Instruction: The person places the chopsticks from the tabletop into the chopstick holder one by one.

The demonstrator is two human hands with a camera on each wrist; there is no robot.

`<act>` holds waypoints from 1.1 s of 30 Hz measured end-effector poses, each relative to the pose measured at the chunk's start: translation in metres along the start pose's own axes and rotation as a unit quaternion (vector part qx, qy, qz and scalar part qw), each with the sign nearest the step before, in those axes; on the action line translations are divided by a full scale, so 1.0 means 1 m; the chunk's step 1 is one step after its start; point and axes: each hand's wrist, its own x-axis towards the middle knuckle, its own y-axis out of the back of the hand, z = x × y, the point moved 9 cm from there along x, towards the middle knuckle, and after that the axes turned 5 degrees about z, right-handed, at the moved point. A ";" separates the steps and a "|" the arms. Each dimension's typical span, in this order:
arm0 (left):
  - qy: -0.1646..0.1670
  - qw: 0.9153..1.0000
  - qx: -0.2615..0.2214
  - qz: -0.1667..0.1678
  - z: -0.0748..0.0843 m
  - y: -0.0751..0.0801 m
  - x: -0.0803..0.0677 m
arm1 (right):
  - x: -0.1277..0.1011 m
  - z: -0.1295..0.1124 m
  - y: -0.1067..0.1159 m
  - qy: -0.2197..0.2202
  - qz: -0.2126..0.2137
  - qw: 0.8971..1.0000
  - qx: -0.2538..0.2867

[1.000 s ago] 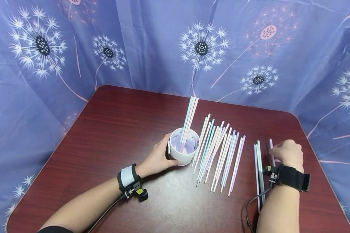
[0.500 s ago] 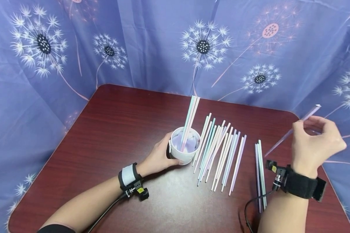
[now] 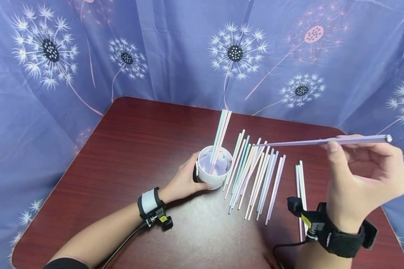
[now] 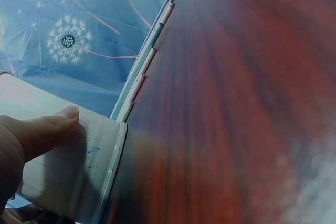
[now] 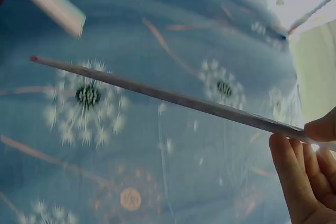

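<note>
My left hand point(image 3: 181, 178) grips a white cup point(image 3: 213, 183) round its side; the thumb lies along its wall in the left wrist view. Several pale chopsticks point(image 3: 220, 138) stand leaning in the cup, beside a crumpled lilac lining point(image 3: 204, 161). At the right, my right hand point(image 3: 368, 181) pinches a lilac chopstick point(image 3: 296, 142) near its thick end, raised above the table. It lies almost level, its thin tip pointing left over the loose sticks. The right wrist view shows the same chopstick point(image 5: 178, 99) between thumb and fingertips.
Many loose pastel chopsticks point(image 3: 256, 175) are spread on the dark red table point(image 3: 148, 130) right of the cup. A few more chopsticks point(image 3: 301, 179) lie farther right, partly behind the right wrist's camera. A blue dandelion-print curtain point(image 3: 178, 48) surrounds the table.
My right hand has lifted the lilac chopstick off the table's right side and swung it from steep to nearly level, thin tip leftward. The left hand and cup have stayed put.
</note>
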 end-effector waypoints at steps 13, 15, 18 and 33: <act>-0.010 1.000 -0.006 -0.001 0.001 0.001 0.000 | -0.045 0.003 -0.042 0.001 -0.122 0.992 0.020; -0.009 1.000 -0.004 -0.002 0.001 0.000 0.000 | -0.052 0.005 -0.049 0.004 -0.147 0.989 0.009; -0.008 1.000 -0.003 -0.005 0.001 0.000 0.000 | -0.062 0.012 -0.059 -0.013 -0.184 0.983 0.005; -0.022 1.000 -0.012 -0.001 0.001 0.001 -0.001 | -0.091 0.087 -0.061 -0.114 -0.363 0.901 -0.207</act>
